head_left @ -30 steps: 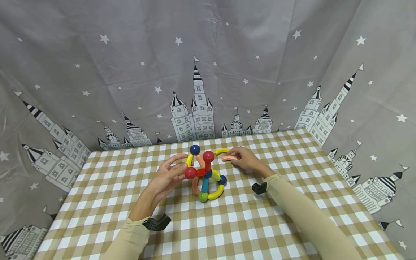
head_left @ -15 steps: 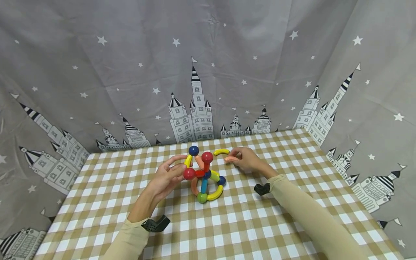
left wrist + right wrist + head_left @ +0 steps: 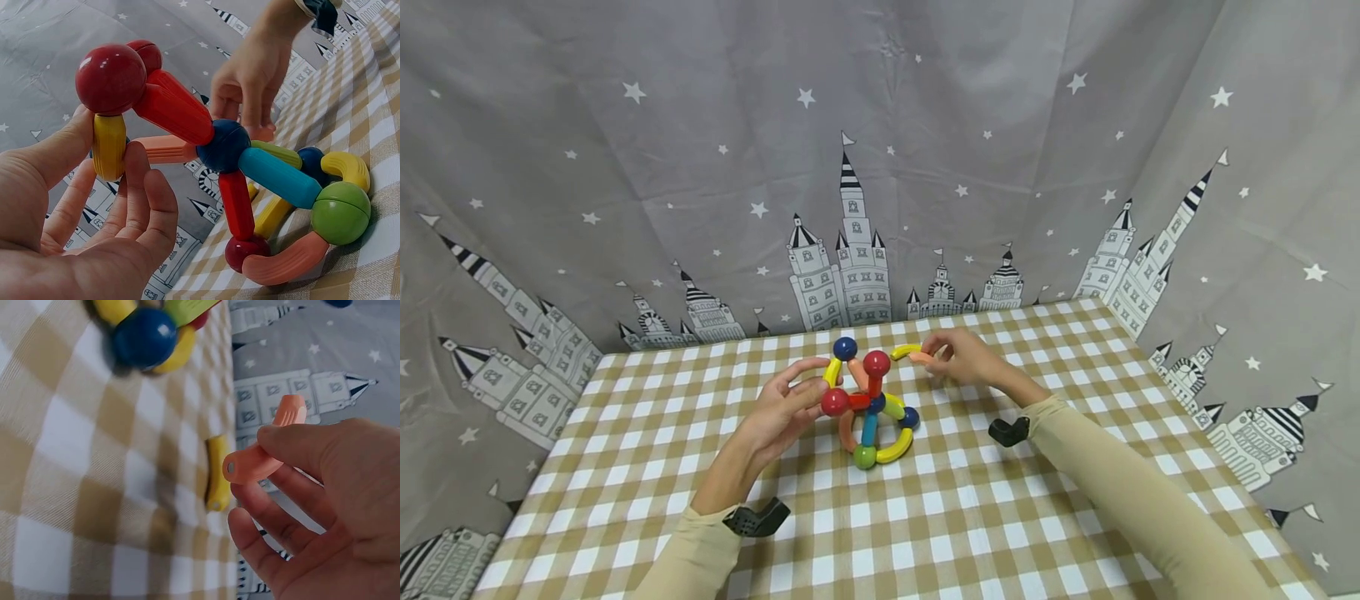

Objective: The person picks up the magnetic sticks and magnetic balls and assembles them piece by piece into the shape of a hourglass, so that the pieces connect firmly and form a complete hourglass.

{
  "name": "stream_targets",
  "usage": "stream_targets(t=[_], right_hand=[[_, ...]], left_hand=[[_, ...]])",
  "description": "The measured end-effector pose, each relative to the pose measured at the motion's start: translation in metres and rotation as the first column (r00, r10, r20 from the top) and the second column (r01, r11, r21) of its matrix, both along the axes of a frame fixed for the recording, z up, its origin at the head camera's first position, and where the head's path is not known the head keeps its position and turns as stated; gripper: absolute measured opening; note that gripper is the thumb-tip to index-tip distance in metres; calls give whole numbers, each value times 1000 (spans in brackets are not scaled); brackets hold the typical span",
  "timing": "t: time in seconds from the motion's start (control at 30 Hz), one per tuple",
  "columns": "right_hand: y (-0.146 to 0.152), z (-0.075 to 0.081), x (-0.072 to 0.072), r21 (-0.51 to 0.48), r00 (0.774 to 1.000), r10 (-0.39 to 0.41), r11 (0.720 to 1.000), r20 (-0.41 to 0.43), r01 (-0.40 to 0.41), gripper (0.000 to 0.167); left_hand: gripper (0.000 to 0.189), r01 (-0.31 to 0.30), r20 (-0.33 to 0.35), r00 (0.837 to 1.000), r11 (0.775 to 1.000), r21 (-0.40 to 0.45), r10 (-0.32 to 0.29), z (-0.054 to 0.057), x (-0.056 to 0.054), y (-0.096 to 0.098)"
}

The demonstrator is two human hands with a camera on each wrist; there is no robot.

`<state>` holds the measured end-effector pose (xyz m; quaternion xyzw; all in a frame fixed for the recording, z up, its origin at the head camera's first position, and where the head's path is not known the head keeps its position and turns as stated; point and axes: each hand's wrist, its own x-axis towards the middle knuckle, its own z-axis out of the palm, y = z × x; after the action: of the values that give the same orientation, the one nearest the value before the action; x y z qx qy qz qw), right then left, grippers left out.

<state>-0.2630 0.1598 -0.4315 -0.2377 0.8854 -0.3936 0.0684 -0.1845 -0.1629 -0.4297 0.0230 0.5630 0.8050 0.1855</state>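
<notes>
A magnetic ball-and-stick structure stands on the cloth, built of red, blue and green balls with straight and curved sticks. My left hand (image 3: 786,407) pinches its raised yellow stick (image 3: 109,150) between thumb and fingers, just under a red ball (image 3: 111,78). That stick and a red stick (image 3: 175,106) meet at this ball. The green ball (image 3: 340,212) rests low on the table side. To the right, my right hand (image 3: 964,360) pinches a curved orange stick (image 3: 253,464) with a metal disc at its end, apart from the structure.
A loose curved yellow stick (image 3: 217,475) lies on the checkered tablecloth (image 3: 970,517), just beyond the right fingers. The grey castle-print curtain (image 3: 722,100) hangs along the table's back edge.
My right hand has turned the orange stick and shifted it slightly left, so it overlaps the yellow stick's end in the head view. My left hand keeps its hold on the structure.
</notes>
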Motion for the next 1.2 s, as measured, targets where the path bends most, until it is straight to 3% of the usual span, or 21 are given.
stream_targets(t=[0.2,0.47,0.67,0.87,1.2], right_hand=[[-7,20,4,-66,996,22,998,82,-17,20],[-18,50,2,-121,995,62,991,72,-53,23],[-29,71,1,-193,978,96,979,183,-59,34],[-42,82,0,-285,960,126,957,250,-51,39],[-55,89,5,-313,952,99,950,288,-4,36]], left_hand=[[38,4,5,1000,1000,-12,-4,0,0,0],[37,-2,10,1000,1000,-15,2,0,0,-2],[38,0,6,1000,1000,-15,0,0,0,-2],[39,-3,13,1000,1000,-28,3,2,-1,-1],[38,-4,13,1000,1000,-30,5,3,-1,-1]])
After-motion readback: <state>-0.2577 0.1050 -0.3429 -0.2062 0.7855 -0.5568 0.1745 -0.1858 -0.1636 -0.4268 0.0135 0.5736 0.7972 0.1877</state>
